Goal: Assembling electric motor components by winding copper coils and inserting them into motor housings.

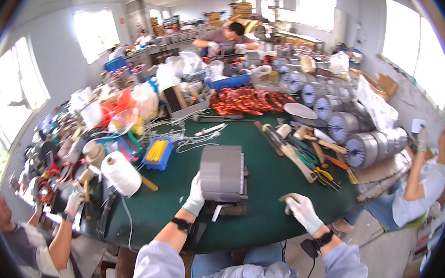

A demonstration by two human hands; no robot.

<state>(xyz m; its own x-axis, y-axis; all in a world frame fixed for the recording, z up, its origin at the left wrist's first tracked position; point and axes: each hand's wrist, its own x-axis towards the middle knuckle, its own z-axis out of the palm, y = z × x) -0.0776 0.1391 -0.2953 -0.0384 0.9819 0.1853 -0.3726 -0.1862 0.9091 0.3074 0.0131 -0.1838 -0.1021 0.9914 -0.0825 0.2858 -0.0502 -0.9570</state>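
In the head view, the grey metal stator core [222, 172] is standing on a small dark stand [227, 207] near the front edge of the green table [265, 182], and that perch is looking like the weak spot: the core is much bulkier than the stand under it, so a sideways push from one hand alone could be tipping it toward the table edge and the person's lap. The loose white cords [184, 136] trailing just behind it could also be snagging if the core is being dragged (they are lying in slack loops).

The left hand [195, 194], in a white glove, is pressing flat against the core's lower left side, fingers extended upward along the metal rather than wrapped round it. It is touching, not gripping. The right hand [301, 207], also gloved, is resting on the table well apart from the core, loosely curled with the fingers bent inward; whether it is enclosing anything small cannot be told. A big white spool of thread [122, 174] is lying to the left, near the edge.
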